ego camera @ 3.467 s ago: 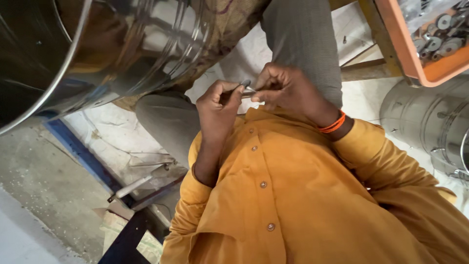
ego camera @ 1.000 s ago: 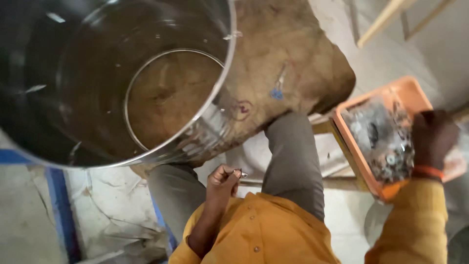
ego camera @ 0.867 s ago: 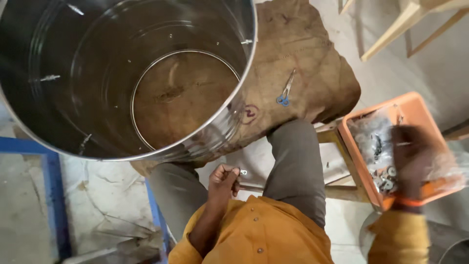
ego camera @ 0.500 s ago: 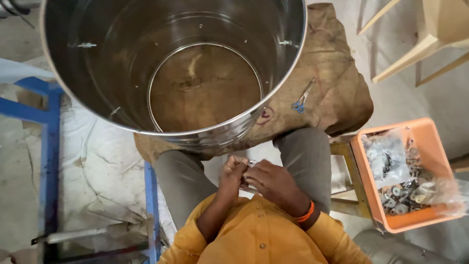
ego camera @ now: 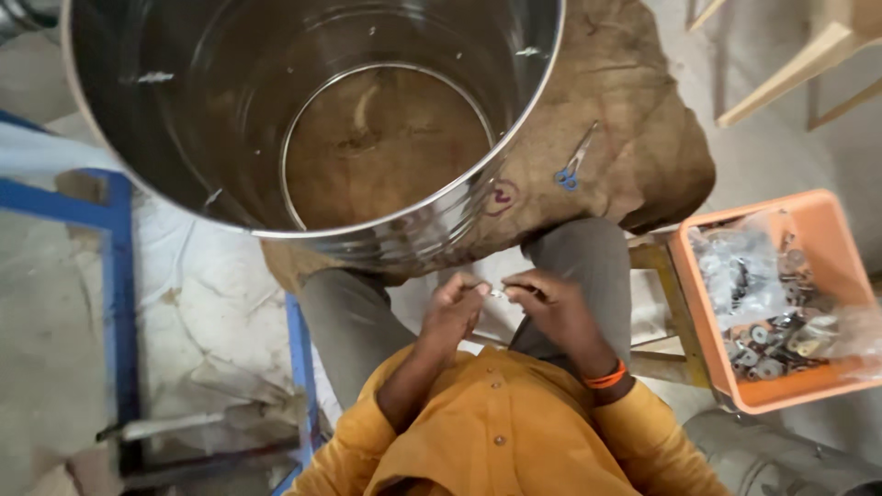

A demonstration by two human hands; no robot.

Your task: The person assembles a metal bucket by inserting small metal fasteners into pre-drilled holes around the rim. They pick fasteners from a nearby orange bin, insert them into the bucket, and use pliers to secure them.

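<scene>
We pinch a tiny silvery metal fastener between the fingertips of our left hand and right hand, both closed on it above our lap, near the large shiny steel drum. So small a piece could slip and drop between our knees, well apart from the orange plastic crate of parts at right.

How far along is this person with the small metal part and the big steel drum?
Done: the steel drum stands open on burlap sacking, and scissors lie there unused. In hand: left hand and right hand together pinch a small metal piece above the lap. Left: nothing is being fixed to the drum yet, and the orange crate holds many more metal parts.
</scene>
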